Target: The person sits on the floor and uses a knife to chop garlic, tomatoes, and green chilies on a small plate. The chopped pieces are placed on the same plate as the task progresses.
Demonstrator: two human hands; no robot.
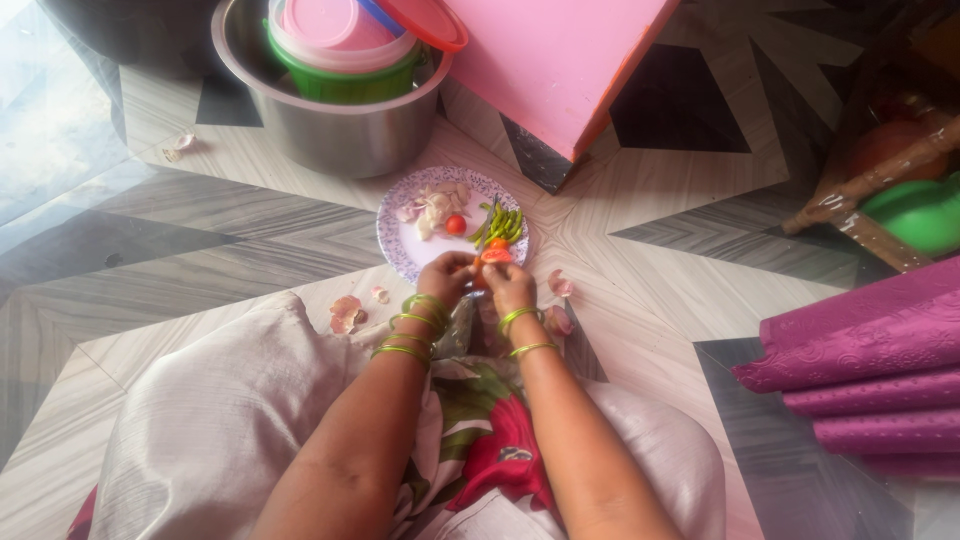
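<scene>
Two hands meet just at the near rim of the patterned plate (pixel 400 250) on the floor. The left hand (pixel 445 277) is curled nearly closed and the right hand (pixel 510 283) is curled too — both pinch a red tomato piece (pixel 494 257) between their fingertips, right over the plate's near edge. On the plate lie green chillies (pixel 500 224) at its right side, a small whole tomato (pixel 456 224) at the middle and pale onion pieces (pixel 432 208) to the left. Beyond the plate stands a steel pot (pixel 340 135) — plastic tubs stacked inside. Onion peels (pixel 345 313) lie on the floor left of the plate's near edge.
</scene>
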